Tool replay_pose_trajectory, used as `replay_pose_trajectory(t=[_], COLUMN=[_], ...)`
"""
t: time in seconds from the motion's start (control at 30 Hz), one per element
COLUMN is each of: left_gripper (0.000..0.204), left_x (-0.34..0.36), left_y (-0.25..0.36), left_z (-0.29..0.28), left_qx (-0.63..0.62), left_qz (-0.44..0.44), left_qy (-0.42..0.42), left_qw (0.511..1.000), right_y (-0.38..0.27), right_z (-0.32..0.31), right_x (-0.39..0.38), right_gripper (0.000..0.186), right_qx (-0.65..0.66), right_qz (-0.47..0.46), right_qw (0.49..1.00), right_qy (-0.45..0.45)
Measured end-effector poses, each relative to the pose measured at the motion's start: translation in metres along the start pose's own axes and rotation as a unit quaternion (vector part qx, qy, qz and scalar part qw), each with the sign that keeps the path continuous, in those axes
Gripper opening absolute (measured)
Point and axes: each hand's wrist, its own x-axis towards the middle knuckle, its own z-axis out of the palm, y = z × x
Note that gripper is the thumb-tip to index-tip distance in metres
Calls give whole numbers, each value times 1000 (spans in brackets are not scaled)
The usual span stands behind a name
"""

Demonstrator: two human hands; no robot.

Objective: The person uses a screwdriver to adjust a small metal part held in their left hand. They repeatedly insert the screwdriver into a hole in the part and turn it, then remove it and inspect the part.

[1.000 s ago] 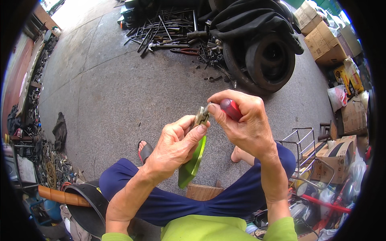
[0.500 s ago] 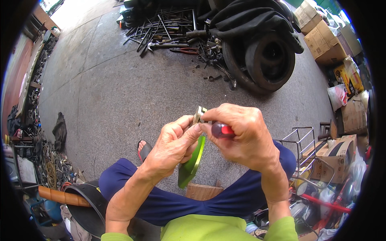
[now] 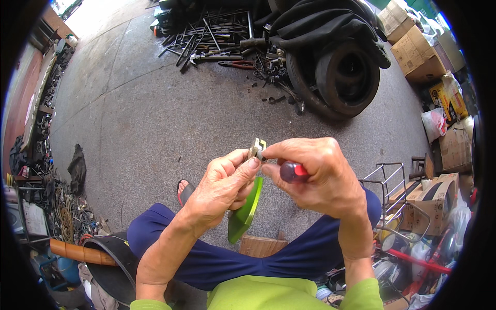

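My left hand (image 3: pixel 219 186) is closed on a small brass-coloured metal fitting (image 3: pixel 257 148), pinched between thumb and fingers. Below those fingers hangs a flat bright-green piece (image 3: pixel 244 214); whether it joins the fitting is hidden by the hand. My right hand (image 3: pixel 325 178) is closed round a screwdriver with a dark and red handle (image 3: pixel 294 172), its butt end facing me and its shaft not visible. The right index fingertip reaches the fitting's right side, near a small round pale part of it.
Hand tools lie piled at the far side, among them a hammer (image 3: pixel 214 58) and pliers (image 3: pixel 237 65). Beside them stand black tyres (image 3: pixel 347 77). Cardboard boxes (image 3: pixel 417 51) and a wire rack (image 3: pixel 385 191) are at the right. A black bucket (image 3: pixel 111 268) stands at the lower left.
My right hand and the screwdriver have shifted slightly right, and the thumb has moved off the fitting, showing more of it. My left hand has hardly moved.
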Motion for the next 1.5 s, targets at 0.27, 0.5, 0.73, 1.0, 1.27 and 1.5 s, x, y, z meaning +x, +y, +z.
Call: replay_pose_trajectory(t=[0.27, 0.5, 0.73, 1.0, 1.27, 1.5], left_gripper=[26, 27, 29, 30, 28, 24], left_x=[-1, -2, -1, 0, -2, -2], left_y=[1, 0, 2, -1, 2, 0], left_z=[1, 5, 4, 2, 5, 3], left_qx=[3, 15, 18, -5, 6, -1], left_qz=[-2, 2, 17, 9, 5, 1], left_qy=[-9, -3, -13, 32, 38, 19], left_qw=[1000, 1000, 1000, 999, 999, 1000], right_y=[4, 9, 8, -6, -3, 10], right_z=[-4, 4, 2, -7, -1, 1], right_x=[6, 4, 4, 0, 4, 5], right_gripper=[14, 17, 18, 11, 21, 21], right_qx=[-59, -105, -49, -1, -79, -98], right_qz=[85, 76, 77, 58, 96, 127], right_qw=[994, 988, 993, 998, 992, 984], right_qy=[39, 82, 72, -39, 25, 82])
